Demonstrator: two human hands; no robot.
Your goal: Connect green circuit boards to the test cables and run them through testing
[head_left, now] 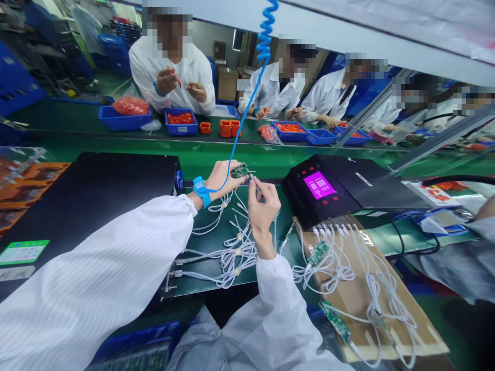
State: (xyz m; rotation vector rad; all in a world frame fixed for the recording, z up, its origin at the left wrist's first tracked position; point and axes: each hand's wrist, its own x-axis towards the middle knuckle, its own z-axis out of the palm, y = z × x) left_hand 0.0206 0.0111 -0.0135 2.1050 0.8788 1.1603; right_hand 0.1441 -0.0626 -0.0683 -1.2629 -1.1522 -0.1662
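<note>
A green circuit board (240,170) is pinched between the thumb and fingers of my left hand (221,178), which is closed on it. My right hand (264,205) is closed with its fingertips on a small pale cable plug (251,176) at the board's edge. Whether the plug sits in the board or only touches it, I cannot tell. A blue wrist strap (201,191) with a coiled blue cord (247,113) is on my left wrist. Below my hands, several bundled white cables (236,252) lie on the green work surface.
A black tester (340,180) with a magenta screen stands at the right, cables plugged into its front. More circuit boards (335,322) lie by a cardboard sheet (410,330). Another black box (93,201) is left. Across the line, co-workers handle orange parts beside blue bins (181,129).
</note>
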